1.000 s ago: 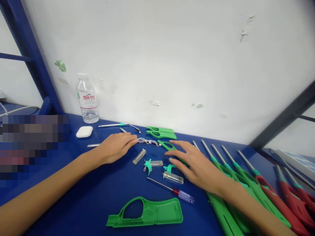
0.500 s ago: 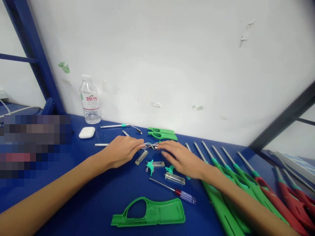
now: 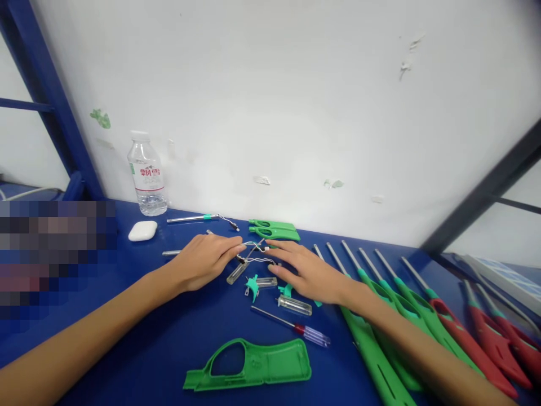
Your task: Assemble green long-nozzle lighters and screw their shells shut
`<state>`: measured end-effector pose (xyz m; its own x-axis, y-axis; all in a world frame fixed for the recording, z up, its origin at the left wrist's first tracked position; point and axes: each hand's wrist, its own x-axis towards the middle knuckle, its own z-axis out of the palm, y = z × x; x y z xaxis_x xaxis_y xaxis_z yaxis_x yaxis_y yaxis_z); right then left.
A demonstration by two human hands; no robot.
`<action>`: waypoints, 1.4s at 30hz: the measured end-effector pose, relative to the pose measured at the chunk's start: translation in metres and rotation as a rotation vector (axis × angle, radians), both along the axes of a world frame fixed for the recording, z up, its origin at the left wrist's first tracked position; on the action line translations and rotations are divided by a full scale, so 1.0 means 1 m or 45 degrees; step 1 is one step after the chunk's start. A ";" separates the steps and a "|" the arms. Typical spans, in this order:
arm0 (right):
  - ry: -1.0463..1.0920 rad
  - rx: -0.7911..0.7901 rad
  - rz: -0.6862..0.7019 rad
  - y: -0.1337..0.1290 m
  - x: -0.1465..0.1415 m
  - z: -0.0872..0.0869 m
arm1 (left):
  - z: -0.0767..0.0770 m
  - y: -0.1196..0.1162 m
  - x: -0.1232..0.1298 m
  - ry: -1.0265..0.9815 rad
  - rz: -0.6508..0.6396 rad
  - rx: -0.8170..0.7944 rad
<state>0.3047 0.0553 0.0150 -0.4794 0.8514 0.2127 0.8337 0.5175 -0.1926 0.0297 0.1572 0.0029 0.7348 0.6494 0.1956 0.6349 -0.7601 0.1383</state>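
Observation:
My left hand (image 3: 207, 260) lies palm down over metal tubes, its fingers together around the wire end of one tube (image 3: 171, 253). White wires (image 3: 257, 260) with small connectors stretch between both hands. My right hand (image 3: 306, 269) has its fingers spread, the tips touching the wire ends. Below the hands lie clear lighter tanks (image 3: 237, 272), (image 3: 295, 305) and a teal trigger piece (image 3: 252, 287). A screwdriver (image 3: 311, 335) with a clear and red handle rests in front of them. Nearest me is an open green shell half (image 3: 276, 362).
A water bottle (image 3: 147, 177) and a white case (image 3: 142, 230) stand at the back left. Green shells (image 3: 274, 230) and a metal tube (image 3: 192, 219) lie near the wall. Several green and red long lighters (image 3: 456, 335) fill the right side, partly under my right forearm.
The white wires between my hands have spread apart, and a second strand now shows lower down. My right thumb has moved closer to the wires. The whole view has shifted slightly.

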 end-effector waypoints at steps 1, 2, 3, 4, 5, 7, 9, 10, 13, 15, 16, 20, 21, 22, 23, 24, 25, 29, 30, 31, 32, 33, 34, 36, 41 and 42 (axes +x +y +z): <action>-0.022 -0.006 0.010 -0.001 -0.001 0.000 | 0.000 0.000 0.000 -0.010 0.016 0.004; -0.043 -0.011 0.018 -0.001 -0.002 0.001 | 0.001 -0.001 0.001 -0.021 0.032 0.009; -0.062 -0.013 0.022 -0.001 -0.003 0.001 | 0.001 -0.001 0.001 -0.033 0.047 0.011; -0.078 -0.012 0.023 -0.001 -0.003 0.001 | 0.001 -0.001 0.001 -0.046 0.061 0.012; -0.092 -0.008 0.022 -0.001 -0.003 0.002 | 0.001 -0.001 0.001 -0.060 0.073 0.012; -0.112 0.007 0.012 0.000 -0.004 0.001 | 0.003 -0.001 0.001 -0.095 0.098 0.008; -0.128 0.024 0.002 0.001 -0.004 0.000 | 0.007 -0.003 0.001 -0.142 0.131 0.007; -0.133 0.032 -0.003 0.002 -0.003 -0.002 | 0.009 -0.004 0.000 -0.169 0.152 0.007; -0.132 0.062 -0.031 0.003 -0.002 -0.006 | 0.016 -0.007 -0.001 -0.235 0.212 0.010; -0.119 0.089 -0.052 0.004 -0.001 -0.008 | 0.019 -0.007 -0.002 -0.256 0.235 0.021; -0.110 0.104 -0.062 0.004 0.001 -0.008 | 0.020 -0.007 -0.002 -0.258 0.239 0.027; -0.046 0.204 -0.099 -0.002 0.006 0.007 | 0.017 -0.004 -0.003 -0.206 0.166 0.028; -0.021 0.240 -0.106 -0.006 0.007 0.013 | 0.016 -0.004 -0.003 -0.182 0.134 0.021; 0.004 0.272 -0.108 -0.012 0.008 0.019 | 0.015 -0.004 -0.003 -0.156 0.102 0.012; 0.030 0.306 -0.103 -0.019 0.008 0.025 | 0.014 -0.004 -0.003 -0.130 0.071 0.003; 0.054 0.333 -0.097 -0.026 0.007 0.030 | 0.013 -0.005 -0.002 -0.105 0.044 -0.006; 0.077 0.355 -0.092 -0.034 0.006 0.032 | 0.013 -0.007 -0.002 -0.083 0.019 -0.013; 0.097 0.379 0.041 -0.065 -0.006 0.029 | 0.013 -0.015 0.002 -0.030 -0.041 -0.029; 0.076 0.374 0.101 -0.071 -0.011 0.026 | 0.014 -0.017 0.003 -0.023 -0.047 -0.033; 0.062 0.365 0.154 -0.075 -0.015 0.022 | 0.015 -0.018 0.004 -0.017 -0.051 -0.038; 0.055 0.356 0.195 -0.078 -0.018 0.020 | 0.016 -0.020 0.005 -0.013 -0.053 -0.040; 0.050 0.353 0.219 -0.080 -0.021 0.018 | 0.017 -0.020 0.005 -0.011 -0.053 -0.043; 0.041 0.356 0.228 -0.081 -0.022 0.016 | 0.017 -0.021 0.005 -0.013 -0.050 -0.043; 0.002 0.380 0.195 -0.079 -0.019 0.016 | 0.017 -0.020 0.005 -0.022 -0.036 -0.040; -0.101 0.445 -0.135 -0.060 0.011 0.014 | 0.014 -0.015 0.003 -0.055 0.019 -0.005; -0.117 0.436 -0.175 -0.056 0.018 0.011 | 0.014 -0.013 0.003 -0.060 0.028 0.006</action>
<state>0.3226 -0.0009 0.0264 -0.3958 0.7962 0.4577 0.9056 0.4211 0.0507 0.0325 0.1438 0.0168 0.7105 0.6642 0.2324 0.6442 -0.7469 0.1649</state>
